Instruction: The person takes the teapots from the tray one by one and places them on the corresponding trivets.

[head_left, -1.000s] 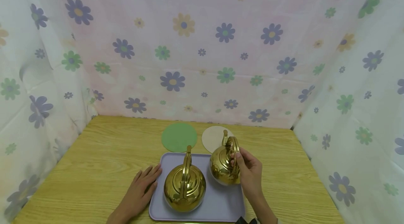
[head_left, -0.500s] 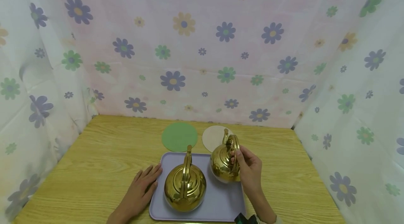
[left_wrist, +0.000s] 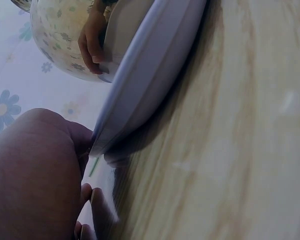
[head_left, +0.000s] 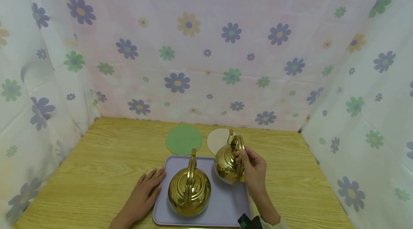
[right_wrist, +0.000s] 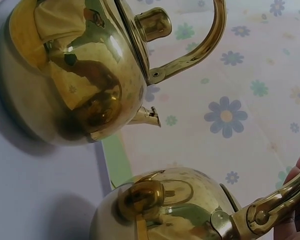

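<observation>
Two shiny gold kettles with arched handles appear in the head view. My right hand (head_left: 256, 173) grips the handle of the right kettle (head_left: 226, 166), thumb on the near side. This kettle leans slightly over the back right of a lilac tray (head_left: 226, 209), and its spout overlaps the cream disc (head_left: 215, 141). The left kettle (head_left: 180, 195) stands upright on the tray, spout facing away. My left hand (head_left: 143, 193) lies at the tray's left edge with its fingers extended. In the right wrist view, the gripped kettle (right_wrist: 165, 210) shows below the standing kettle (right_wrist: 85, 90), a shadow on the tray beside it.
A flat green disc (head_left: 183, 140) lies behind the tray on the wooden table (head_left: 96, 171), left of the cream one. Flower-patterned cloth (head_left: 148, 74) hangs at the back and both sides. A dark device (head_left: 250, 222) sits at my right wrist.
My right hand and its kettle have risen a little and shifted slightly toward the back, overlapping the cream disc. The left kettle, tray and left hand stay in place.
</observation>
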`<state>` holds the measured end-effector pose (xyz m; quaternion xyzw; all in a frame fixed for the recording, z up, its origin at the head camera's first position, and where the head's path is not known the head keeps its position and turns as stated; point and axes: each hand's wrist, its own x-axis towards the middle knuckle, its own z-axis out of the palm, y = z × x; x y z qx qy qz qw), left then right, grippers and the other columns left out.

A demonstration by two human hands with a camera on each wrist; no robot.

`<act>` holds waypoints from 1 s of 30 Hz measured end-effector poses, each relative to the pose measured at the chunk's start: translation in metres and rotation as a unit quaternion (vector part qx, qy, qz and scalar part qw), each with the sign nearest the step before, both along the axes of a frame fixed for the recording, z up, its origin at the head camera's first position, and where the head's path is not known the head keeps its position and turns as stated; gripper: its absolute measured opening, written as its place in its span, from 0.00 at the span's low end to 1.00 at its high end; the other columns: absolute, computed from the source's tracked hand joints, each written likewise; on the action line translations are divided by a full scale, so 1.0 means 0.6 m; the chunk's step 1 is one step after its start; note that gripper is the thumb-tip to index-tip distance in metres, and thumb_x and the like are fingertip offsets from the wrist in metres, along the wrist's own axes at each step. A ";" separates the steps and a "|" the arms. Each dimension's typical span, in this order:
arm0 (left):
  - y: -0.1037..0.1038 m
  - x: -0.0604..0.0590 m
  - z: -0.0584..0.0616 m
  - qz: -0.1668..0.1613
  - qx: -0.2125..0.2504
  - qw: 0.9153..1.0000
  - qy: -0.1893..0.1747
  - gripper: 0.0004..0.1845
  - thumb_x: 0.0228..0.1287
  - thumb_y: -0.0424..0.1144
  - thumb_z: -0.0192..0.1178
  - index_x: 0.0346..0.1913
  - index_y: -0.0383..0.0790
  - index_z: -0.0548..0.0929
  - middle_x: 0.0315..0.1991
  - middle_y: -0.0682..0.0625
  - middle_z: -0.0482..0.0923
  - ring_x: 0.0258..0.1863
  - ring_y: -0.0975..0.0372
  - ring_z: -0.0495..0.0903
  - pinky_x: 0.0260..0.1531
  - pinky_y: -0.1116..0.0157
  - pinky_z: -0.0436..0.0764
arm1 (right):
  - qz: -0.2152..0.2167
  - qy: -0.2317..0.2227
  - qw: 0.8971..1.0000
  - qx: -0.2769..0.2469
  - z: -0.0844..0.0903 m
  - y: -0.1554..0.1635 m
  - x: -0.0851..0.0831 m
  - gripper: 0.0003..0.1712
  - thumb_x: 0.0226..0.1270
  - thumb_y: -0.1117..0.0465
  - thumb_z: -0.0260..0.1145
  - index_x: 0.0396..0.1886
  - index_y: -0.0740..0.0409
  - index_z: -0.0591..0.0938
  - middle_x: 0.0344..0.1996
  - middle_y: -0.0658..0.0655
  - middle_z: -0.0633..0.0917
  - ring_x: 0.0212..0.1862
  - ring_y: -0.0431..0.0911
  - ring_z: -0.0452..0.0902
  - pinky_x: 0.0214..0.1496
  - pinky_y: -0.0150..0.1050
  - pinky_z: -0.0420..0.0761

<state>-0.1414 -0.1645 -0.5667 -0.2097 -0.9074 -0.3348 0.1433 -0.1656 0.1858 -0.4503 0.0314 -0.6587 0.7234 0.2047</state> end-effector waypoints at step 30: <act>0.000 0.002 0.002 -0.003 0.011 1.000 0.009 0.23 0.74 0.35 0.58 0.69 0.39 0.77 0.72 0.47 0.73 0.71 0.39 0.68 0.78 0.57 0.46 | -0.002 -0.015 0.999 -0.048 0.010 -0.021 -0.025 0.18 0.77 0.69 0.58 0.53 0.86 0.76 0.31 0.52 0.88 0.31 0.37 0.83 0.39 0.29 0.85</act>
